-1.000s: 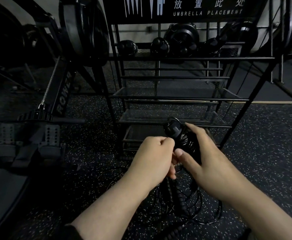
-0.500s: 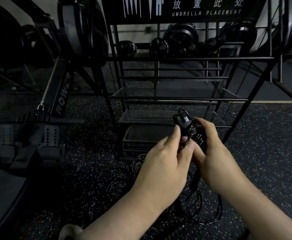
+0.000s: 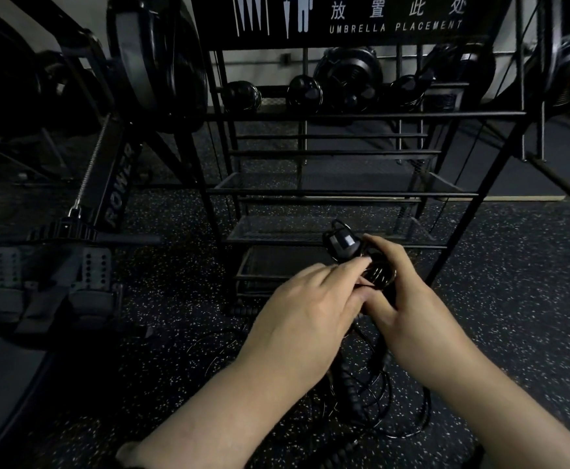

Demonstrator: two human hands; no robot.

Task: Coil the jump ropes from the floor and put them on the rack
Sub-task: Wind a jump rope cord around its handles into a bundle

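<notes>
My right hand point(image 3: 408, 306) grips a black jump rope handle point(image 3: 342, 243) with thin cord wound in coils around it. Fingers of my left hand point(image 3: 310, 313) pinch the cord against the coils point(image 3: 380, 274) on the handle. More loose black rope point(image 3: 378, 401) hangs down and lies in tangled loops on the speckled floor below my hands. Straight ahead stands the black metal rack point(image 3: 344, 192) with mesh shelves, and the handle is held in front of its lower shelves.
A rowing machine point(image 3: 117, 187) with footplates stands to the left of the rack. Dark round weights point(image 3: 305, 93) sit on the rack's top level under a sign reading "UMBRELLA PLACEMENT". Speckled rubber floor point(image 3: 530, 282) spreads to the right.
My left hand has moved up from below the handle onto the coils, laying cord around the handle. Both hands have lifted slightly toward the rack.
</notes>
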